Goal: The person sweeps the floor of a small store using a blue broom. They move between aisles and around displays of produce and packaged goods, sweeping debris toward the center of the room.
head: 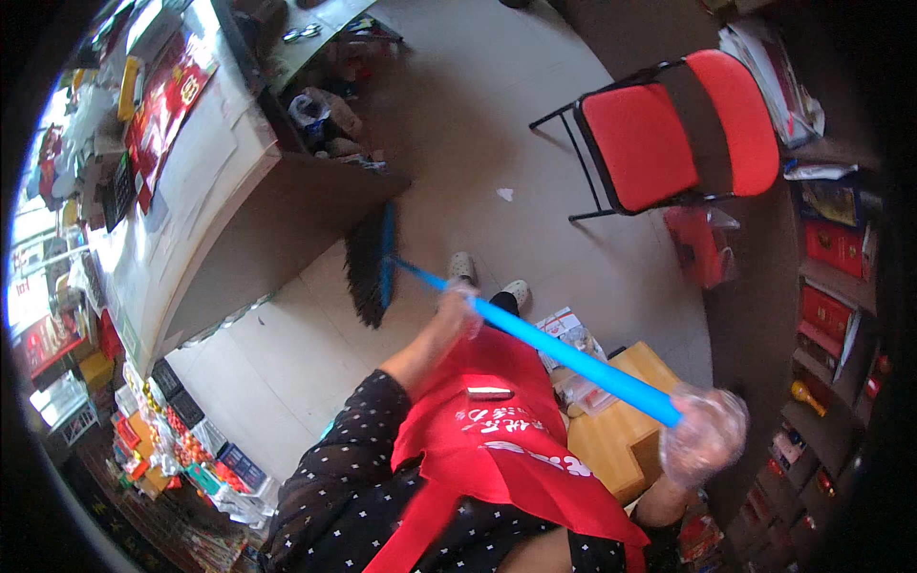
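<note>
Both my hands, in clear plastic gloves, grip the blue handle [573, 358] of a broom. My left hand [462, 308] closes round its lower part, nearer the broom head; which hand is which is judged from the arms: the arm to the left of the picture reaches this grip. My right hand [698, 437] wraps the handle's top end at the right. The dark bristles [365, 272] of the broom head rest by the tiled floor, beside the base of a counter. A small white scrap [505, 194] lies on the floor beyond my shoes.
A white-topped counter [215, 172] holding goods stands at the left. A red folding chair [637, 147] stands at the upper right, with a red bag [695, 247] near it. A wooden stool or small table [609, 437] is beside me. Shelves with red boxes [831, 247] line the right side.
</note>
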### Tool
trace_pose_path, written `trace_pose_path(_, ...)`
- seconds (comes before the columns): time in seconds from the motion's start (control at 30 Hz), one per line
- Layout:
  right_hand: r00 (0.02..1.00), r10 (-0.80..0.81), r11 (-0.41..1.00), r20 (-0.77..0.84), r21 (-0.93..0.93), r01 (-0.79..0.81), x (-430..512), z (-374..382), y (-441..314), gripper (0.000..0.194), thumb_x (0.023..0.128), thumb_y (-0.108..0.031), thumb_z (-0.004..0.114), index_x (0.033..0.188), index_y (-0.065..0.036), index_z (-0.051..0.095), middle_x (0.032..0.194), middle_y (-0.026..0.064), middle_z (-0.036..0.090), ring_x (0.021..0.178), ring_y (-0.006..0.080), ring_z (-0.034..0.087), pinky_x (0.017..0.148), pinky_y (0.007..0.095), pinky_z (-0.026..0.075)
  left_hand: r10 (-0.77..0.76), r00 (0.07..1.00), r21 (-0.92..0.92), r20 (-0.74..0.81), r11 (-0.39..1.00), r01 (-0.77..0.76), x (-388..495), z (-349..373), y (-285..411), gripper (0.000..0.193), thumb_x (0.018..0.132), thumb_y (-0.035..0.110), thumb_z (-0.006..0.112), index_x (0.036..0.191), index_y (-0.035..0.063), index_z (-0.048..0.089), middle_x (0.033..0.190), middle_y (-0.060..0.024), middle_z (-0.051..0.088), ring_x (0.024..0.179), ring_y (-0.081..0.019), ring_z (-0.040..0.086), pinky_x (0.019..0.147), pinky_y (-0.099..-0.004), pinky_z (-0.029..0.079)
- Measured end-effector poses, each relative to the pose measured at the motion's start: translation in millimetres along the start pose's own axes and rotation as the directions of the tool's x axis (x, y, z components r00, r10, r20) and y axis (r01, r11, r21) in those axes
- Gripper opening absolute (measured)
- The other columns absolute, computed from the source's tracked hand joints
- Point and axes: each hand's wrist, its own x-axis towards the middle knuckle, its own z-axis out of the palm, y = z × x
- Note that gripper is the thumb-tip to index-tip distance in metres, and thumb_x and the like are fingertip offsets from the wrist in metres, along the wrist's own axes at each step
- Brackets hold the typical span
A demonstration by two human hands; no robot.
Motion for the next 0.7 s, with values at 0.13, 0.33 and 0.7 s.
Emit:
trace_pose_path(0.13,0.973,0.149,0.965,-0.174,-0.187,-0.182,-56,-46,20,0.035,0.095,-0.021,0.039,0.065,-0.008,0.053,0.059,0.0076,0.056,0.058,0.0209,0.058,0.051,0.033,0.045,-0.254,0.955,-0.329,-0.155,0.925,0.193,6,109,-54,0.019,0.09,0.02,0.053,0.074,0.0108,0.049,0.058,-0.0051,0.046,0.048,-0.0221,0.047,0.043,-0.0393,0.046)
trace_pose_path(0.33,0.949,0.134,0.441,-0.284,-0.841,-0.314,-138,-94,23,0.03,0.093,-0.023,0.044,0.077,-0.005,0.061,0.075,0.0091,0.063,0.071,0.0228,0.062,0.066,0.0358,0.051,-0.406,0.912,-0.156,-0.066,0.907,0.392,-13,190,-119,0.005,0.087,0.013,0.054,0.091,0.0091,0.055,0.069,-0.0061,0.052,0.051,-0.0201,0.051,0.042,-0.0357,0.046)
trace_pose_path(0.7,0.384,0.77,0.115,-0.51,-0.48,-0.87,-134,-142,24,0.031,0.098,-0.023,0.042,0.118,-0.006,0.06,0.094,0.0106,0.066,0.084,0.0154,0.061,0.078,0.0303,0.05,-0.706,0.708,0.033,-0.017,0.707,0.707,-78,202,-142,0.018,0.09,0.021,0.051,0.083,0.0042,0.054,0.066,-0.01,0.057,0.055,-0.0242,0.057,0.052,-0.0386,0.052)
